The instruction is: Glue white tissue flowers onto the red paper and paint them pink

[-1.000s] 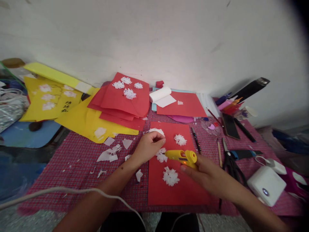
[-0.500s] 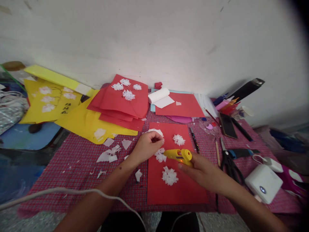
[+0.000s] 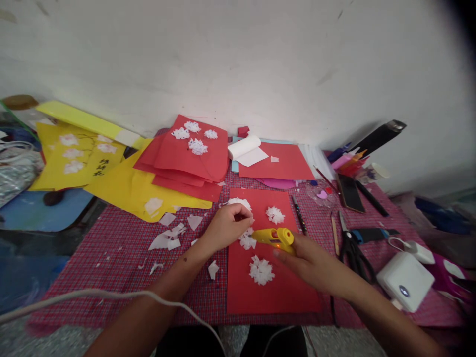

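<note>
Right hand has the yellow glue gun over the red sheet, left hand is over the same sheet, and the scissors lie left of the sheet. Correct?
Not quite: the head view shows the scissors to the right of the red sheet. The rest stands.

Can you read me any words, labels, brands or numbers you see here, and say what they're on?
"绣球花", probably, handwritten on the left yellow sheet; slightly blurred.
Yellow glue gun: dark label, too small to read.
White device: lit display, unreadable.
</note>
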A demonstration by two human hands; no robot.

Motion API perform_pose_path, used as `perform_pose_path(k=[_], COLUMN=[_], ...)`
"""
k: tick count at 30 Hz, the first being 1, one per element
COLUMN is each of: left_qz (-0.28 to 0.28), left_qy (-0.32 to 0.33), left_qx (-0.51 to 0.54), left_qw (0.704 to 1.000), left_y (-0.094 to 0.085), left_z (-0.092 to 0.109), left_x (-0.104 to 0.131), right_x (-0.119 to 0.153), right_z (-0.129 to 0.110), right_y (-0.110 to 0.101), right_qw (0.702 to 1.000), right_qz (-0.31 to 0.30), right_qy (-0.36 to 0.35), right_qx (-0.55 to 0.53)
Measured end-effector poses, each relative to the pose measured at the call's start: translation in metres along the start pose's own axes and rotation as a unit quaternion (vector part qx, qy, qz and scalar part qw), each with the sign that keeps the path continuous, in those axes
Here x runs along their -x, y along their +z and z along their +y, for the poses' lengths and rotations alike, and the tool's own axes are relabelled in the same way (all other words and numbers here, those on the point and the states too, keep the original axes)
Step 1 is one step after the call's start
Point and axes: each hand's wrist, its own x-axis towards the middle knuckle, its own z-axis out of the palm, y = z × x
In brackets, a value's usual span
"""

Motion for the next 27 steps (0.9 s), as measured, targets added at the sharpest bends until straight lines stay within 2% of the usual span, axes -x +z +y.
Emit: perform_pose_path(k=[15, 20, 27], left_qz=[0.005, 0.006, 0.002], left_qy=[-0.002, 0.002, 0.002], left_qx=[0.002, 0.008, 0.021], left_qw=[1.000, 1.000, 1.000], left_y=[0.0004, 0.0001, 0.0010], left_z=[0.0008, 0.0016, -0.0008], left_x=[0.0002, 0.0004, -0.0001], right_x=[-0.0040, -0.0052, -0.0046], right_z=[0.0070, 0.0045, -0.0003], right_y=[0.0031, 0.0028, 0.0001], right_qw=[1.000, 1.000, 1.000], right_qz=[-0.016, 0.005, -0.013], right_qy=[-0.005, -0.020, -0.015], right_qx=[0.011, 0.019, 0.008])
